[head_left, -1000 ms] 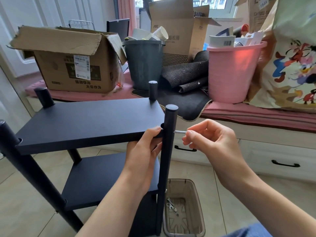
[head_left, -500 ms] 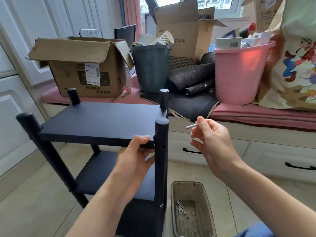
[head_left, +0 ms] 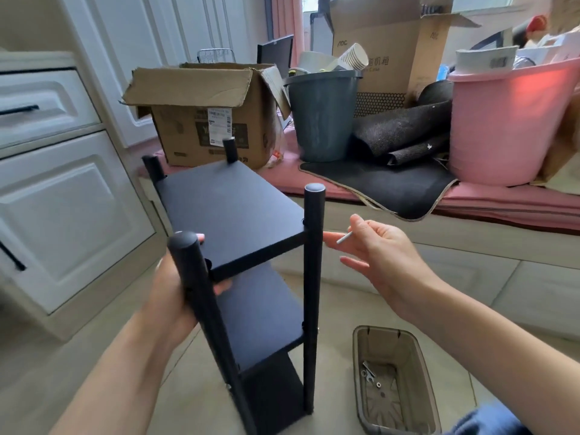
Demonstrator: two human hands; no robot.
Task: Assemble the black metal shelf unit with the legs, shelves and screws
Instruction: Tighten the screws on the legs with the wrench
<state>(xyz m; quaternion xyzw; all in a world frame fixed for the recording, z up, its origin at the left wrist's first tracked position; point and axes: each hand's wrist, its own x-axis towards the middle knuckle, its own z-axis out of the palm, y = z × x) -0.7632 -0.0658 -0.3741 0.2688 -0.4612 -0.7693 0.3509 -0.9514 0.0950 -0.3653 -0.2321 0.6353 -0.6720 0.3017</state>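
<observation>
Head view showed the black metal shelf unit (head_left: pixel 238 246) standing upright on the tiled floor (head_left: pixel 345 324) in the centre of the frame, its flat shelves stacked between four round black legs. At lower left, the left hand (head_left: pixel 171 296) curled its grip round the near left leg (head_left: pixel 201 296), fingertips showing past the pole under the top shelf (head_left: pixel 232 211). Right of centre, the right hand (head_left: pixel 383 255) hovered just beside the near right leg (head_left: pixel 312 296), fingers mostly spread, thumb and a finger pinching a small silver screw (head_left: pixel 344 238). At lower right, a translucent brown plastic tray (head_left: pixel 357 365) on the floor held a small metal wrench (head_left: pixel 367 372) and washers.
</observation>
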